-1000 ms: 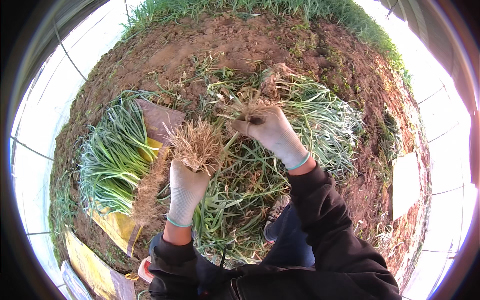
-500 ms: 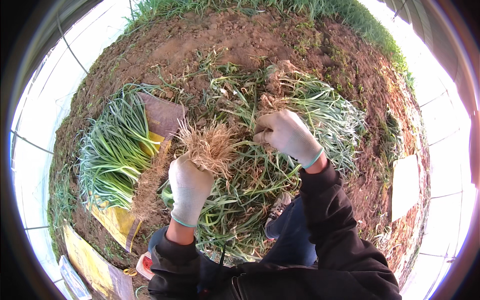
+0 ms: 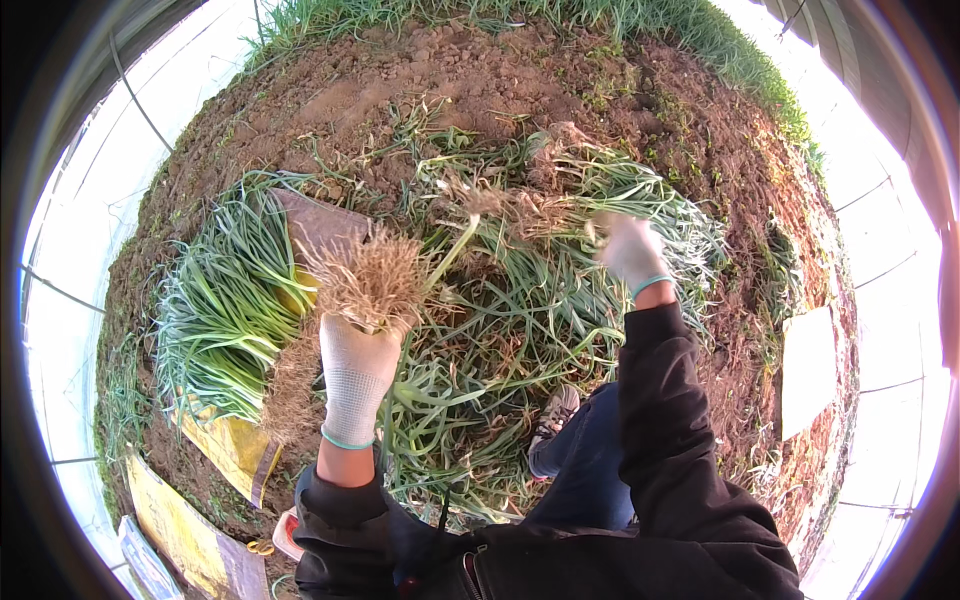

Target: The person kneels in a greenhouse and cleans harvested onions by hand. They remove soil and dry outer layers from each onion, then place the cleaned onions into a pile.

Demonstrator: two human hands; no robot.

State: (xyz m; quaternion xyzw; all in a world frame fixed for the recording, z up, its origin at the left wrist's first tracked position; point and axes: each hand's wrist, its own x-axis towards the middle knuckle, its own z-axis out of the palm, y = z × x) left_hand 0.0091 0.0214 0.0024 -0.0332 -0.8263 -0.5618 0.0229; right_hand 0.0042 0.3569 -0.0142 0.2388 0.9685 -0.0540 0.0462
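My left hand (image 3: 358, 375), in a pale knit glove with a teal cuff, is closed around a bunch of scallions (image 3: 372, 275). Their tan roots point away from me, and the green leaves hang below the fist. A single scallion (image 3: 456, 252) slants just right of the bunch, root end up; whether the hand holds it I cannot tell. My right hand (image 3: 634, 252), gloved alike, is smeared by motion over the loose pile of scallions (image 3: 655, 205) on the right; its fingers are unclear. On the left lies a neat heap of scallions (image 3: 235, 310), roots toward the middle.
Yellow and brown sheeting (image 3: 235, 450) lies under the left heap, with another yellow sheet (image 3: 170, 510) nearer me. Loose leaves (image 3: 490, 390) cover the soil around my shoe (image 3: 555, 415). A pale board (image 3: 808, 372) rests at the far right. Growing greens (image 3: 480, 12) line the far edge.
My left hand has moved slightly left and up with the bunch. My right hand has swung right, away from it. A single scallion now shows slanting between them.
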